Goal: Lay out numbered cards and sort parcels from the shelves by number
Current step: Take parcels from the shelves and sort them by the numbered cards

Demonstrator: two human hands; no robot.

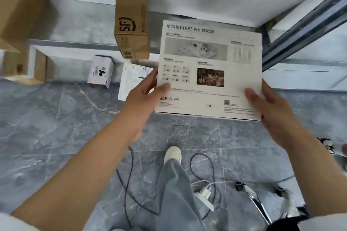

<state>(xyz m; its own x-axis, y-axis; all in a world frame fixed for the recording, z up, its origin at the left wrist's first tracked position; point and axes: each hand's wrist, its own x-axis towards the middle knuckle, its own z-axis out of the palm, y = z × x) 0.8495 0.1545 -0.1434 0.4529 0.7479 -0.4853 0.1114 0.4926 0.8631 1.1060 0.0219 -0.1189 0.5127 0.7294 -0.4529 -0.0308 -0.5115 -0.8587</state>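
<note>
I hold a flat white printed box (208, 69) in front of the shelves, its printed back face turned up towards me. My left hand (144, 97) grips its left edge, thumb on top. My right hand (270, 107) grips its right lower corner, thumb on the face. A brown cardboard parcel (131, 22) stands on the upper shelf board (78, 43) just left of the box. On the lower level sit a small white box (101, 71) and a white parcel (131, 78), partly hidden by my left hand.
More brown cartons stand at far left (16, 15) and on the lower level (40, 67). A grey metal shelf post (304, 30) slants at right. Cables (129, 184), a white plug strip (204, 195) and my shoe (172, 154) are on the grey tiled floor.
</note>
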